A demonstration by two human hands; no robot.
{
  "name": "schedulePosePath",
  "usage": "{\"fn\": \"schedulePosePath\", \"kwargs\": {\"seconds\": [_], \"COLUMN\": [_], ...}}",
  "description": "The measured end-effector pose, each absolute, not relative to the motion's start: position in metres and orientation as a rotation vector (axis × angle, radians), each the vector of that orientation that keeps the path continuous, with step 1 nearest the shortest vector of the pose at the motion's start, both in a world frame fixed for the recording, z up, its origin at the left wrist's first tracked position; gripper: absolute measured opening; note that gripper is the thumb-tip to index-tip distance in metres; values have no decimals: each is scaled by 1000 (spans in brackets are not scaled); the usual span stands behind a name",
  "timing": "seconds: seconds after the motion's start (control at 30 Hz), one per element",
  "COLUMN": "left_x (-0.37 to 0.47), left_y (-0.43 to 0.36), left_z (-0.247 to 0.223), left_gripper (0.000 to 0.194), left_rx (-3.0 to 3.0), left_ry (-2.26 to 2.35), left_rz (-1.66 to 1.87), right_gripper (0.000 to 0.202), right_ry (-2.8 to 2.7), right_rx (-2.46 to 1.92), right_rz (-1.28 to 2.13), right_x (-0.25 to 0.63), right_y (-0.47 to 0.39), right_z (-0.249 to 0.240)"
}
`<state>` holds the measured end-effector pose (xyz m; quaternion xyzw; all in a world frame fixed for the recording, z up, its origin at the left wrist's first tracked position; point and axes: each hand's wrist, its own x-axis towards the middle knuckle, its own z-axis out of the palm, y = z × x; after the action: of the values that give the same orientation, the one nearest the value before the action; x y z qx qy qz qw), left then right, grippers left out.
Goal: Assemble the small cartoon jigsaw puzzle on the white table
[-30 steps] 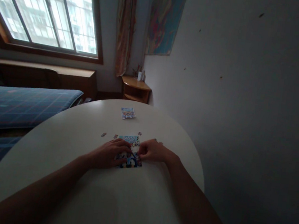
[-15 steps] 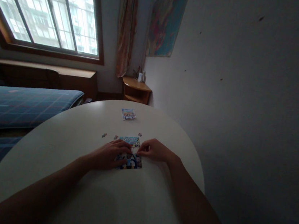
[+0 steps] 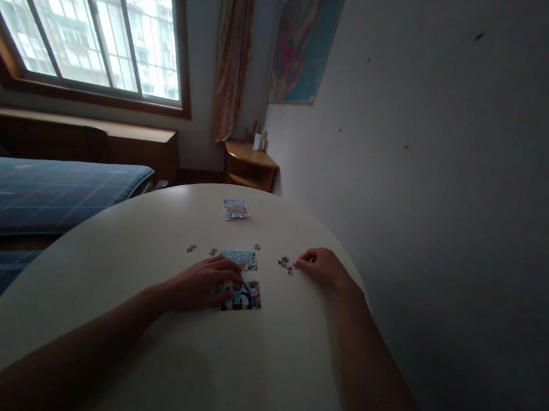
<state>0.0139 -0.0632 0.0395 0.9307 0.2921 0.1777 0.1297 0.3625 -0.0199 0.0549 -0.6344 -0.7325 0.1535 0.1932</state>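
Observation:
A partly assembled jigsaw puzzle [image 3: 246, 297] lies on the white round table [image 3: 111, 265], with a gap at its middle right. My left hand [image 3: 207, 284] rests flat over the puzzle's left side, fingers spread, hiding part of it. To the right, my right hand [image 3: 320, 264] is closed in a pinch beside a small cluster of loose pieces [image 3: 284, 261]; a piece seems to be at its fingertips. More loose pieces lie above the puzzle: one [image 3: 257, 247] near its top right, one [image 3: 213, 252] at its top left, and another [image 3: 192, 248] farther left.
A small picture sheet or packet [image 3: 236, 209] lies near the table's far edge. The wall [image 3: 433, 218] runs along the right. A plaid mattress [image 3: 45, 194] is at the left, and a wooden corner shelf [image 3: 251, 154] stands behind the table.
My right hand has moved right, away from the puzzle, to the cluster of loose pieces, which it had covered before. My left hand has stayed in place.

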Motion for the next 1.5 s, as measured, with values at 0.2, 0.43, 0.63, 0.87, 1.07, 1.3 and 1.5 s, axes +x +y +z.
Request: {"fn": "schedulePosePath", "kwargs": {"seconds": [0.2, 0.43, 0.63, 0.87, 1.07, 1.3, 1.5], "left_x": [15, 19, 5, -56, -50, -26, -23], "left_y": [-62, -65, -51, -19, -21, -26, -26], "left_z": [39, 40, 41, 37, 38, 31, 31], "left_gripper": [28, 29, 30, 36, 31, 36, 34], "left_rx": [2688, 2633, 2588, 2338, 2304, 2392, 2496], "left_ry": [848, 878, 1141, 1926, 1925, 1895, 1802], "left_rz": [535, 591, 697, 509, 488, 651, 635], "right_gripper": [19, 23, 60, 76, 67, 52, 38], "right_ry": [-2109, -2169, -2230, -2480, -2490, -2395, -2357], "right_rx": [-1713, -1592, -1571, -1712, -1764, -1523, -1393], "right_rz": [486, 518, 287, 315, 317, 178, 171], "right_x": [343, 325, 327, 289, 268, 266, 273], "right_y": [-25, -24, -18, -22, 0, 13, 0], "right_z": [58, 53, 46, 27, 32, 28, 30]}}
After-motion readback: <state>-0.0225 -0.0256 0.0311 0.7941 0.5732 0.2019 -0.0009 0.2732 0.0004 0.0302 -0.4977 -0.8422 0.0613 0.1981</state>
